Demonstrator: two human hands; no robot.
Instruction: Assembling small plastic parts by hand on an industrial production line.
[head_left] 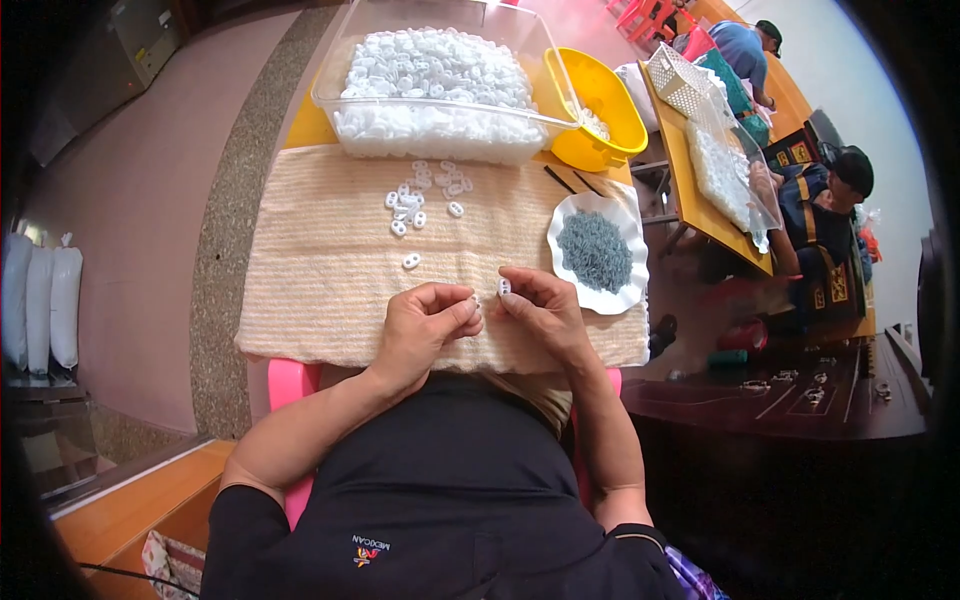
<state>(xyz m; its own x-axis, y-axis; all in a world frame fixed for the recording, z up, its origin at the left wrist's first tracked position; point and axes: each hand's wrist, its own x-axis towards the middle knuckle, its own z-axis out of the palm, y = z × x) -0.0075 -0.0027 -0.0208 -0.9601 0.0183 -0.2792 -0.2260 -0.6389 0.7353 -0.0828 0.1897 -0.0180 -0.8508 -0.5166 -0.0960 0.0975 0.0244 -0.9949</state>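
My right hand (545,310) pinches a small white oval plastic piece (504,287) with dark holes between thumb and fingertips. Close beside it, my left hand (428,325) is closed in a pinch; a tiny pale bit shows at its fingertips, too small to name. Both hands are over the near part of a striped beige towel (320,250). One loose white piece (411,261) lies just beyond my left hand. Farther off is a cluster of several like pieces (406,203). Right of my right hand stands a white wavy-rimmed dish (613,300) of small grey-blue parts (595,250).
A clear plastic bin (440,115) heaped with white pieces stands at the table's far side. Beside it are a yellow basin (588,155) and two thin black sticks (572,180). Two people work at another table (690,190) on the right. White sacks (65,305) stand far left.
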